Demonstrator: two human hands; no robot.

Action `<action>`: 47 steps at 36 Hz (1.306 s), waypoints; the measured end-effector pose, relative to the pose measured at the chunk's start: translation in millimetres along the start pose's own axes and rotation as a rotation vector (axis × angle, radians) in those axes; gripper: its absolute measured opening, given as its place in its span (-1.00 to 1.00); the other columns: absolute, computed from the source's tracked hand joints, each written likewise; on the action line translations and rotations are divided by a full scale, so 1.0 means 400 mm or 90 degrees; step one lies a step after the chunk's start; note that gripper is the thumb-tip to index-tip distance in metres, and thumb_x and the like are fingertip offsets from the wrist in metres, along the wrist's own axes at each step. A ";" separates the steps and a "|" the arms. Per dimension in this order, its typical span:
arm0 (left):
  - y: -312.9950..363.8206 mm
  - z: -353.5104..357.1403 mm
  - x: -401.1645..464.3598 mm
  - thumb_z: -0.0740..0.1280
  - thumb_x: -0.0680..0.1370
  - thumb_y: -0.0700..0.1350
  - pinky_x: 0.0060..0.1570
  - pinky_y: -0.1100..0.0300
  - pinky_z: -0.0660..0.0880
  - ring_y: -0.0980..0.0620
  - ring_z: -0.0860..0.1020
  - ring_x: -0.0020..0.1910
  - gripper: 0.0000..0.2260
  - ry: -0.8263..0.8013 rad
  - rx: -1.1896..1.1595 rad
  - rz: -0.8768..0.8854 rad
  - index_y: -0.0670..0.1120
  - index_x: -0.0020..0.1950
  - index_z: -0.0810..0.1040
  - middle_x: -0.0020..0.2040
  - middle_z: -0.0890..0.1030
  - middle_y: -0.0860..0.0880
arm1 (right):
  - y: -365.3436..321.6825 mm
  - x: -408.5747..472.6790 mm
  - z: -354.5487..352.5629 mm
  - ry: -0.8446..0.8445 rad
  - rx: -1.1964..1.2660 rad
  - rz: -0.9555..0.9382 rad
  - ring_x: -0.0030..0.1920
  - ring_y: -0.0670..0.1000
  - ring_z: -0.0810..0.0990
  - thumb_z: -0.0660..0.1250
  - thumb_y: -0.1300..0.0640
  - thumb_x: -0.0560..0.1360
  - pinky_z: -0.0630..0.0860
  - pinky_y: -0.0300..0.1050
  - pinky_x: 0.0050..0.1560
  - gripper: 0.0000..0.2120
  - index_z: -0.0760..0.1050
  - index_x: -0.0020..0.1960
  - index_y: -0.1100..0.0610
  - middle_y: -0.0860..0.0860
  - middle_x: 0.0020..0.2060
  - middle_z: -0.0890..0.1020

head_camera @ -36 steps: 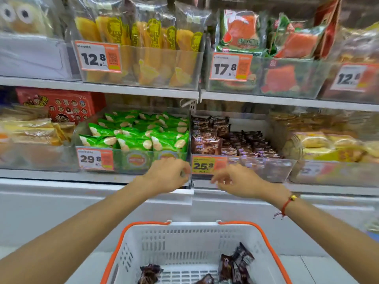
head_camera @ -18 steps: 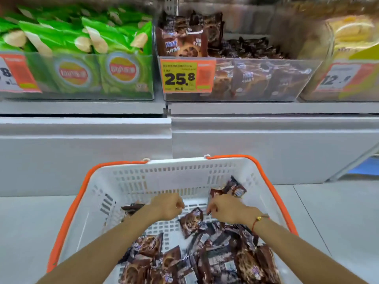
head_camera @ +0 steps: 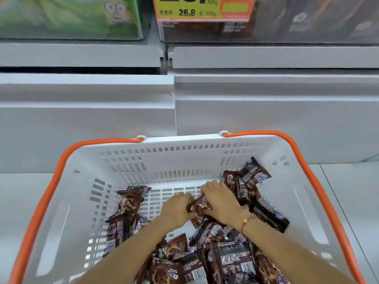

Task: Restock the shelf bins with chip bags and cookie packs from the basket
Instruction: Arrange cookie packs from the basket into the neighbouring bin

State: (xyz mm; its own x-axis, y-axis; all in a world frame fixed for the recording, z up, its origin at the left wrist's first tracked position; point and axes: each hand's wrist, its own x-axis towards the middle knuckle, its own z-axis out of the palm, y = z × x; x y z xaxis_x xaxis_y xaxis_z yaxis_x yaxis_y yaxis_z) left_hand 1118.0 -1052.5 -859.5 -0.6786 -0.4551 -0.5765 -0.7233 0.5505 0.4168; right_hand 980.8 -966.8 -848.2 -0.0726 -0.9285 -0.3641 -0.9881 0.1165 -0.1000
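Observation:
A white basket [head_camera: 184,158] with orange handles sits on the floor below me, holding several brown cookie packs. Both hands are down inside it on one brown cookie pack [head_camera: 198,209] near the middle. My left hand [head_camera: 177,209] grips the pack's left edge. My right hand [head_camera: 220,201] lies over its right side with fingers curled round it. More packs lie piled at the near right [head_camera: 233,261], along the left [head_camera: 125,214] and against the far right wall [head_camera: 253,175]. The clear bin of brown cookie packs [head_camera: 297,23] shows at the top right.
A grey shelf base [head_camera: 266,111] rises behind the basket. Above it an orange price tag [head_camera: 203,9] hangs on the cookie bin, and a bin of green chip bags [head_camera: 69,17] stands to its left. Grey floor [head_camera: 352,191] lies on both sides.
Both hands came down from the shelf edge into the basket and closed together on one cookie pack. My view dropped and moved closer to the basket.

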 end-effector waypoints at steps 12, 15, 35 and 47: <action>0.082 -0.258 -0.072 0.39 0.54 -0.09 -0.15 0.30 0.41 0.09 0.49 -0.08 -0.73 -0.165 -0.292 0.017 -0.12 0.19 0.46 0.00 0.54 0.00 | 0.046 -0.051 -0.289 -0.130 0.580 0.119 0.23 0.05 0.49 0.51 0.35 0.34 0.50 -0.13 0.13 -0.35 0.36 0.33 0.03 0.01 0.22 0.45; 0.129 -0.346 -0.117 0.35 0.53 0.08 -0.04 0.30 0.50 0.10 0.53 0.04 -0.60 -0.163 -0.311 0.040 -0.04 0.30 0.43 0.12 0.54 0.00 | 0.060 -0.077 -0.410 -0.158 0.583 0.097 0.25 0.00 0.48 0.52 0.32 0.34 0.41 -0.14 0.28 -0.29 0.35 0.38 -0.06 -0.03 0.19 0.52; 0.367 -0.651 -0.384 0.46 0.45 -0.18 -0.08 0.14 0.49 0.05 0.62 -0.04 -0.80 0.324 -0.604 0.207 -0.07 0.02 0.51 -0.05 0.67 -0.02 | 0.026 -0.257 -0.836 0.159 0.810 0.044 -0.01 -0.03 0.64 0.40 0.14 0.49 0.54 -0.15 0.09 -0.80 0.59 0.10 0.14 0.12 0.05 0.67; 0.415 -0.858 -0.441 0.33 0.53 -0.05 0.03 0.14 0.39 0.09 0.45 0.08 -0.81 0.829 -0.232 0.277 0.10 0.13 0.48 0.04 0.52 0.15 | 0.062 -0.268 -1.007 0.434 0.691 0.082 0.06 -0.04 0.61 0.44 -0.03 0.44 0.52 -0.15 0.03 -0.77 0.45 0.03 -0.08 0.00 0.06 0.64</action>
State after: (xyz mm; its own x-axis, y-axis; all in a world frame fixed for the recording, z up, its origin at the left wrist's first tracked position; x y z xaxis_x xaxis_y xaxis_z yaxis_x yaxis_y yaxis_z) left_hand 1074.0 -1121.1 -447.4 -0.3377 -0.7182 0.6084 -0.2857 0.6941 0.6608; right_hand 909.5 -1006.4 -438.8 -0.5302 -0.8437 0.0842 -0.3768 0.1455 -0.9148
